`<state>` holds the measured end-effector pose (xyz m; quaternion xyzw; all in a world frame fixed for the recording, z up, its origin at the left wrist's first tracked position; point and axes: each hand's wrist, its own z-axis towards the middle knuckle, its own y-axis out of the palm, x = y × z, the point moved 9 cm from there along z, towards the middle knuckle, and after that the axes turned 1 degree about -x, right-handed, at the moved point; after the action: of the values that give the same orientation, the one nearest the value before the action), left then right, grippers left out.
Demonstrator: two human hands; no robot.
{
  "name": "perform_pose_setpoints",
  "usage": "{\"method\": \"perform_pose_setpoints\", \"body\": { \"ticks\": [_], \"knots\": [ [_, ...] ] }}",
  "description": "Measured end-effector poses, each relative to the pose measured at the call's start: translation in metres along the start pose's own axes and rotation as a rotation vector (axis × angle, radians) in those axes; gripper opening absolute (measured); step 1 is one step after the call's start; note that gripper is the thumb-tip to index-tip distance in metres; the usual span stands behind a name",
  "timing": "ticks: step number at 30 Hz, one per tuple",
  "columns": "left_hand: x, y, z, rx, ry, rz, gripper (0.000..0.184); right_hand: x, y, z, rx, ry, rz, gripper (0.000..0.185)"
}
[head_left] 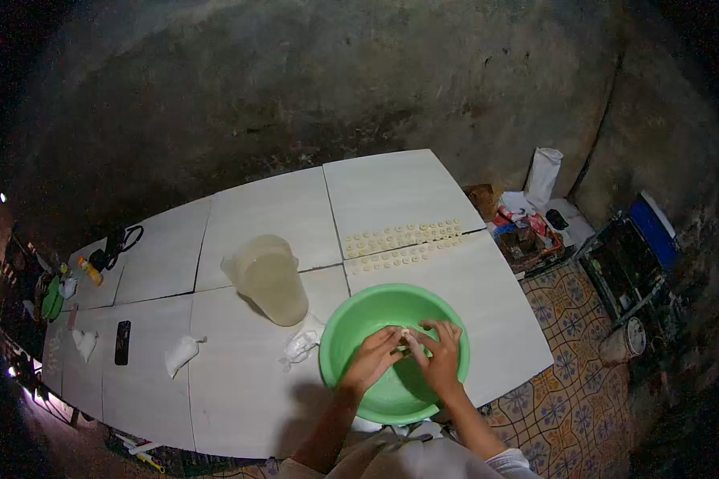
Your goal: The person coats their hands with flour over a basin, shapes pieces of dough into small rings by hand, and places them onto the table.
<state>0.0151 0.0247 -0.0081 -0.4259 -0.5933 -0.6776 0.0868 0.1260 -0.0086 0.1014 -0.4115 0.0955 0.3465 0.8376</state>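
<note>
Over a round green basin, my left hand and my right hand meet at the fingertips. Pinched between them is a small pale dough piece, its exact shape partly covered by the fingers. The other fingers of my right hand are bent and raised. What lies at the bottom of the basin is mostly hidden by my hands. Just beyond the basin, several rows of small pale ring-shaped pieces lie on the white-topped table.
Left of the basin stand a translucent pitcher and a crumpled plastic bag. Farther left lie a white bag, a phone and an orange bottle. A cluttered crate sits past the table's right edge, near a bucket.
</note>
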Motion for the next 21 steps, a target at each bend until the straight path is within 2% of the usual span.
{"method": "perform_pose_setpoints", "body": {
  "ticks": [4,13,18,21],
  "knots": [
    [-0.001,-0.005,0.0,0.004,0.015,-0.006,0.023,0.001,0.0,0.0,-0.012,0.015,-0.031,0.019],
    [0.006,-0.005,-0.003,0.075,0.019,0.136,0.021,0.023,0.006,-0.001,-0.025,0.217,0.17,0.017],
    [0.011,0.005,-0.006,0.068,0.021,0.127,0.021,0.041,0.016,-0.006,-0.033,0.388,0.466,0.017],
    [0.006,0.002,-0.002,0.049,0.028,0.124,0.021,0.033,0.017,-0.002,-0.06,0.299,0.334,0.017]
  ]
}}
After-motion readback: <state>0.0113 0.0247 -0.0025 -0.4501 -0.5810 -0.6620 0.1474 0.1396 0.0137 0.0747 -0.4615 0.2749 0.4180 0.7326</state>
